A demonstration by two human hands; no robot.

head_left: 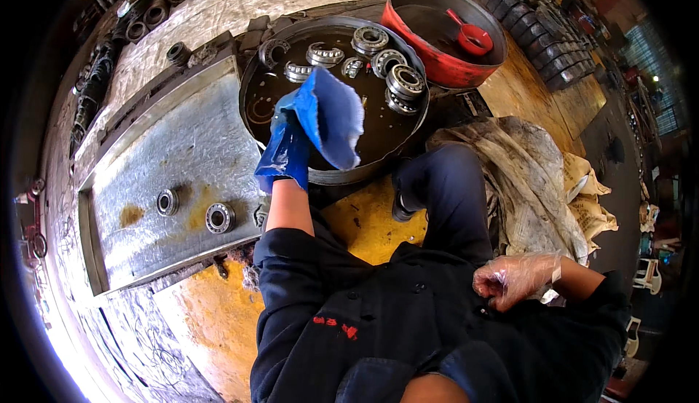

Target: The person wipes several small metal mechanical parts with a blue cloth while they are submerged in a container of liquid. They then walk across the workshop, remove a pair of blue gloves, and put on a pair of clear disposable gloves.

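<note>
My left hand (289, 137), in a blue rubber glove, is raised over the near left rim of a round metal basin (331, 176). It is closed on a second blue glove (337, 115), whose wide cuff gapes toward the right; the fingers are mostly hidden. Dark liquid fills the basin, with several bearings (405, 80) and loose bearing parts (324, 55) along its far and right sides. My right hand (513, 279), in a thin clear plastic glove, is held by the front of my dark jacket. Its fingers are curled in, with nothing visible in them.
A shallow metal tray (145, 177) with bearings (220, 218) lies left of the basin. Behind right stands a red tub (444, 68) holding a red dipper (473, 39). A stained cloth (517, 177) is beside my knee. Stacked dark rings (535, 35) stand far right.
</note>
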